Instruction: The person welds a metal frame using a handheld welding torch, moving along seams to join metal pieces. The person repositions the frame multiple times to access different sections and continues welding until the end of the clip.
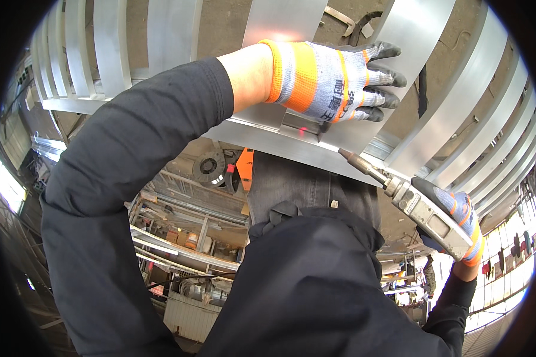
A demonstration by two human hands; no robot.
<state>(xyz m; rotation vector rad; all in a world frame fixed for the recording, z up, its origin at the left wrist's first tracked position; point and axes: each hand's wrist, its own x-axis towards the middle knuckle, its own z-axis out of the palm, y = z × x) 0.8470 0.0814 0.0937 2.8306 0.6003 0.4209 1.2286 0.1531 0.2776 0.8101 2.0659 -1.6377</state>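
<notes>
My left hand (345,80), in a grey and orange work glove with dark fingertips, rests across a wide silver metal slat (414,35). Its fingers are spread and stretched to the right; the thumb is mostly hidden beneath. My right hand (461,220), gloved alike, is wrapped round a metal handheld welding gun (426,214). The gun's narrow nozzle points up and left toward the lower metal rail (280,143), where the slats meet it. A small red light spot shows on the metal between two slats, below my left wrist.
More curved slats (110,47) run along the rail to both sides. Under it, near my legs, are a wire spool (209,168) and an orange piece (245,169). Metal frames and racks (190,238) stand at lower left. Dark hoses or cables (363,27) lie beyond the rail.
</notes>
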